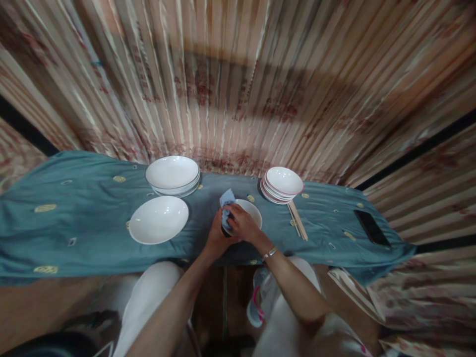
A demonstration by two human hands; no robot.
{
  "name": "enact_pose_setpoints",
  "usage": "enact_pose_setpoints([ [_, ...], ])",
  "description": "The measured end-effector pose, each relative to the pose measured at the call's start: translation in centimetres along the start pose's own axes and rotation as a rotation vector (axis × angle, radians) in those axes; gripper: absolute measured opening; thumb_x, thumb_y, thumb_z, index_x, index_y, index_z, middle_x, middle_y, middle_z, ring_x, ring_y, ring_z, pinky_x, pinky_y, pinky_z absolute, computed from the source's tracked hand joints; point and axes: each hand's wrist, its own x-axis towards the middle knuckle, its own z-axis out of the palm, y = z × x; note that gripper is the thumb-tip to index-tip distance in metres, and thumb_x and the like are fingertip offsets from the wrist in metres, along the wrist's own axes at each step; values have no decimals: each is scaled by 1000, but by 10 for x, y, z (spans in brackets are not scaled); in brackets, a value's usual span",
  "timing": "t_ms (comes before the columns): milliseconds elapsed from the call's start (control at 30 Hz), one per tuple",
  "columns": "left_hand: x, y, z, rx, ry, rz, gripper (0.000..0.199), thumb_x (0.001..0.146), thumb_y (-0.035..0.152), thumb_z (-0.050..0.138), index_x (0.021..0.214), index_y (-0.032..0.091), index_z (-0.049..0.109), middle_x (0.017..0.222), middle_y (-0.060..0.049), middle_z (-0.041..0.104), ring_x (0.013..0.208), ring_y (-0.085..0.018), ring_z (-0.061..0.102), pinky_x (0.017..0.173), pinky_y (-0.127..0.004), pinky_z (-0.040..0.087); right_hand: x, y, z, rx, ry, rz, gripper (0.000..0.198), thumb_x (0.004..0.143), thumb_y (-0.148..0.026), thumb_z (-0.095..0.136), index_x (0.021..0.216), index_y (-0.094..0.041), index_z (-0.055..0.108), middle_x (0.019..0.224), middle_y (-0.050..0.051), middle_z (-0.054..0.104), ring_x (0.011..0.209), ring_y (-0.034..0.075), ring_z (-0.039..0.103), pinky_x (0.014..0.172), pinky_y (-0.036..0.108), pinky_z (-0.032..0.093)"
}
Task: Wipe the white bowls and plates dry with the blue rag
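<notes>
Between my two hands a small white bowl (253,210) is held near the front edge of the table. My left hand (218,239) grips its near left side, the fingers partly hidden underneath. A crumpled light-blue cloth (227,198) is bunched in my right hand (243,224), pressed against the bowl's inner left side. Both wrists come close together, so much of the bowl's near rim is covered. A bracelet (269,254) circles the right wrist.
Left of my hands, a large white dish (159,220) sits before a stack of white plates (173,173). To the right stand stacked red-rimmed bowls (283,182), with wooden chopsticks (298,223) beside them and a black phone (372,228) farther right. A green cloth (92,223) covers the table; a curtain (230,89) hangs behind.
</notes>
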Motion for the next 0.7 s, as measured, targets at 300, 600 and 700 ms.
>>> enact_pose_setpoints([
  [300,-3,-5,0,-14,45,26,115,44,31,91,145,21,37,152,-14,40,142,-36,31,118,-51,18,25,-12,-24,-529,14,134,32,92,-11,43,118,-8,61,118,18,62,112,27,56,102,38,42],
  [600,-6,2,2,23,41,22,116,47,37,89,147,20,32,152,-15,39,143,-34,31,118,-49,18,12,0,-58,-724,-52,434,23,92,-17,49,109,-12,64,106,15,69,100,23,65,82,28,47],
  [700,-7,6,3,-2,62,-11,119,49,35,88,149,20,27,152,-16,38,141,-34,34,117,-49,22,8,4,-64,-744,-76,468,23,92,-18,49,109,-13,64,104,14,70,97,21,67,79,27,47],
])
